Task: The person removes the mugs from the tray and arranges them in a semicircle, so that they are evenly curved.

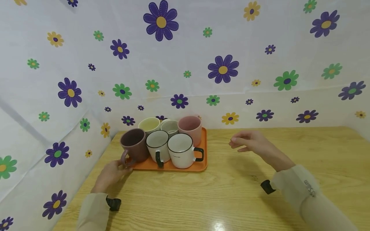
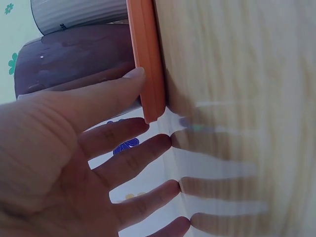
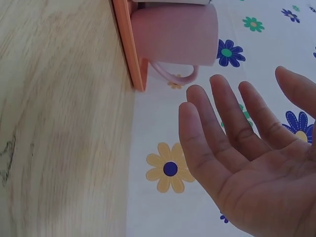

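Note:
An orange tray (image 1: pixel 204 150) sits on the table, crowded with several mugs. At its front left corner is my left hand (image 1: pixel 111 175), the thumb (image 2: pixel 134 74) touching the tray's rim and the index fingertip at its corner. My other left fingers are spread, their tips at the tabletop. Closest to that hand is a dark mauve mug (image 1: pixel 140 146). Beside it stand two white mugs with black handles, a middle one (image 1: pixel 158 150) and a right one (image 1: pixel 180 154). My right hand (image 1: pixel 252 142) hovers right of the tray, fingers loosely extended, holding nothing.
Behind the front mugs are a pale yellow mug (image 1: pixel 148 125), a greyish mug (image 1: pixel 170 126) and a pink mug (image 1: pixel 192 128). Flower-printed white cloth (image 1: pixel 185 57) hangs behind and to the left of the wooden table (image 1: pixel 173 199).

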`<state>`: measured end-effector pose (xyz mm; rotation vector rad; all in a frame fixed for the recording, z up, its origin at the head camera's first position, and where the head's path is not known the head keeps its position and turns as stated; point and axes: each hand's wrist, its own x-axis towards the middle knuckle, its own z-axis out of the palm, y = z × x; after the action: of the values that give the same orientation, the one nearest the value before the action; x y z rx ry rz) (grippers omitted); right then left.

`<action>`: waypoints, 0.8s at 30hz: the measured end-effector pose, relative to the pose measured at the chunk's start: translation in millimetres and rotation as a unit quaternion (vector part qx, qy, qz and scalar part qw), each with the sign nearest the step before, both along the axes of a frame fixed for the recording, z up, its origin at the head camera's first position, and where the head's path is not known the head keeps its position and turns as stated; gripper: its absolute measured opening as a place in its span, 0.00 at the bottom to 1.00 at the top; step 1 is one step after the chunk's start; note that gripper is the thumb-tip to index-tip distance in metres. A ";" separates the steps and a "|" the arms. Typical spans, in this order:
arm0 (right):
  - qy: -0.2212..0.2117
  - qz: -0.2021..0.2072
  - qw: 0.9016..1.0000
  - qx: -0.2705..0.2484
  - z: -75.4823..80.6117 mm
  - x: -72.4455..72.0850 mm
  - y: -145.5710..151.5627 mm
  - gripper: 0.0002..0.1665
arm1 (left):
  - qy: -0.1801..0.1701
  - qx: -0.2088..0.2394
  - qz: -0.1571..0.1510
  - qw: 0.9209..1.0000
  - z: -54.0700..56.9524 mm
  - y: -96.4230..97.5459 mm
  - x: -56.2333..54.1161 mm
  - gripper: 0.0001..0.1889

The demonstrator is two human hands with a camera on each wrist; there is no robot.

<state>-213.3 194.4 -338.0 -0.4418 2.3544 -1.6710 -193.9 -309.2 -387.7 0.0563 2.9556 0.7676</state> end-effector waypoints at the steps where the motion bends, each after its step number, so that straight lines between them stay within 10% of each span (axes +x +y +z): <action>1: -0.005 0.000 1.000 -0.003 -0.8 -1.1 -1.9 0.21 | 0.000 -0.002 0.003 1.000 0.2 0.2 -0.2 0.21; 24: -0.049 0.044 0.998 -0.014 -12.9 -15.5 -41.9 0.23 | 0.010 -0.040 0.029 0.999 3.4 4.1 -1.2 0.20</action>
<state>-228.8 152.5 -350.9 -0.4499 2.2117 -1.6485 -195.1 -305.0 -384.2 -0.0271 3.0152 0.6579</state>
